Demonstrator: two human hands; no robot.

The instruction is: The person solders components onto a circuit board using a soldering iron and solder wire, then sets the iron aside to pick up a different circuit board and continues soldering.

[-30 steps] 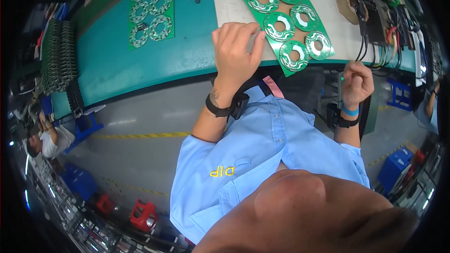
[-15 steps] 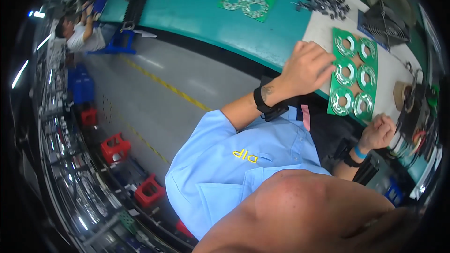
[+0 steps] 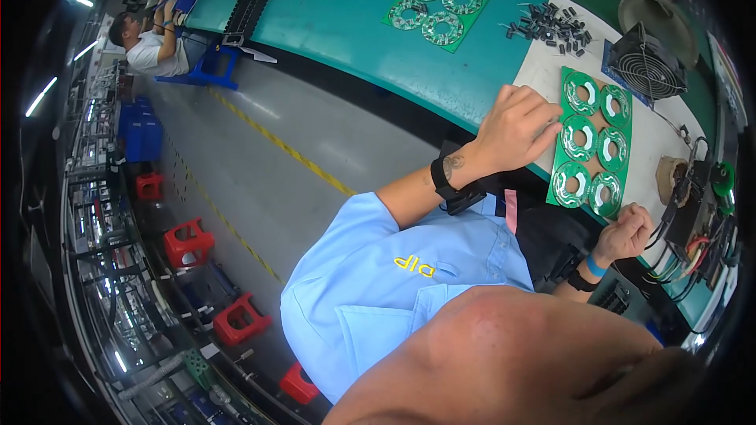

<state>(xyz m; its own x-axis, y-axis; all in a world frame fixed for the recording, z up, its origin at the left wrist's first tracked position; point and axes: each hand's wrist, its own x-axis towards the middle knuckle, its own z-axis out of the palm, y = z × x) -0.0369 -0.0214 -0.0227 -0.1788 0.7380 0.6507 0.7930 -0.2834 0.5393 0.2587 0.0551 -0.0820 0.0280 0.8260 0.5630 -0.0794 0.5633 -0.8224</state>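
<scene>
A green circuit board panel with several ring-shaped boards lies on the white surface at the table's near edge. My left hand is at its left edge, fingers curled and thumb drawn in, fingertips meeting the edge. Anything pinched there is hidden. Beside the panel's near right corner, my right hand is closed, with thumb and fingers together; what it holds, if anything, cannot be made out. Farther off lies a loose pile of small black cylindrical parts with wire leads. A second ring board panel rests on the teal tabletop.
Behind the panel stand a black fan and a grey dish-shaped thing. Cables and a brown roll are at the right. Red stools line the floor's left side. A co-worker sits far left by the table.
The whole view has shifted a little. My right hand has come closer to the panel's near corner, its fingers drawn tighter. My left hand stays at the panel's left edge.
</scene>
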